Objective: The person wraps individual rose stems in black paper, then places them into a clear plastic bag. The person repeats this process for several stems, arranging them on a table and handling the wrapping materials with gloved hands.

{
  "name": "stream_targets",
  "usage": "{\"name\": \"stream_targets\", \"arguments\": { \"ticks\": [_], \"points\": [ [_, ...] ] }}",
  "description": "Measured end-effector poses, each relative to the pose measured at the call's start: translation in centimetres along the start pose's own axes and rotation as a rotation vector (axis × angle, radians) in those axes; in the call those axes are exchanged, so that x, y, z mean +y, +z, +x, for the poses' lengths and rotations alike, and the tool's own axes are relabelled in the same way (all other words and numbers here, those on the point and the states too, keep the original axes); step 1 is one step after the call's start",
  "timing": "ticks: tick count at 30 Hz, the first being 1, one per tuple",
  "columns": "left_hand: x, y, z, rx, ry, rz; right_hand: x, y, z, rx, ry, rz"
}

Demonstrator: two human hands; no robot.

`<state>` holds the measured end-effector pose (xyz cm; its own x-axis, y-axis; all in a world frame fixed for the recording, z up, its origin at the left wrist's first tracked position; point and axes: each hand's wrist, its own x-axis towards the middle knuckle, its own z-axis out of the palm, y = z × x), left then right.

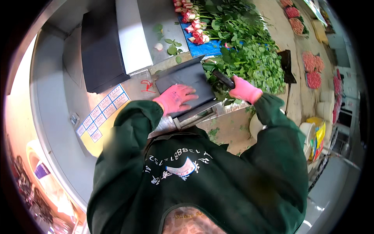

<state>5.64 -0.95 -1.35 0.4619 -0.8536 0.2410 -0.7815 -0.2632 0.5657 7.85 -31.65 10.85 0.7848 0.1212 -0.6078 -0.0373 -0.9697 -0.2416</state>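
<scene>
My left hand (176, 99), in a pink glove, lies flat with its fingers spread on a dark grey sheet (191, 81). The sheet rests in a shallow metal frame (196, 118) on the bench in front of me. To the right, my right hand (244, 89), gloved in pink too, is closed around a long black hand tool (223, 79). Its far end points left toward the sheet's edge; its exact kind is hard to make out. Beneath and beyond the tool spread leafy green stems (249, 62). Red-and-white roses (196, 31) lie at their far left end.
Black sheets (102, 50) and a white sheet (134, 37) are stacked at the far left. Blue-edged labels (103, 111) lie nearer. Loose leaves (172, 48) dot the metal bench. At the right are pink flower bunches (313, 68), a yellow bag (318, 136) and pale buckets (324, 109).
</scene>
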Motion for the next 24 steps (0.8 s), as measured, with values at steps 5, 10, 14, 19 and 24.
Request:
{"name": "stream_targets", "arguments": {
  "ticks": [5, 10, 14, 19, 24],
  "points": [
    [-4.7, -0.4, 1.3, -0.234, 0.054, -0.065, -12.1, 6.2, -10.5, -0.386, 0.035, 0.883],
    [-3.9, -4.1, 4.8, -0.592, 0.031, -0.014, -21.2, 17.6, -8.6, -0.358, 0.146, 1.323],
    [-2.8, -5.2, 5.1, -0.624, 0.028, -0.012, -24.2, 28.1, -1.6, 0.414, 0.362, 1.215],
    [-3.4, -4.9, 2.5, -0.461, 0.034, 0.101, -25.9, 27.6, -0.7, 0.326, 0.318, 1.572],
    [0.3, -3.3, -2.5, -0.003, 0.011, 0.166, -22.2, 29.4, -2.2, 0.277, 0.204, 0.913]
  ]
}}
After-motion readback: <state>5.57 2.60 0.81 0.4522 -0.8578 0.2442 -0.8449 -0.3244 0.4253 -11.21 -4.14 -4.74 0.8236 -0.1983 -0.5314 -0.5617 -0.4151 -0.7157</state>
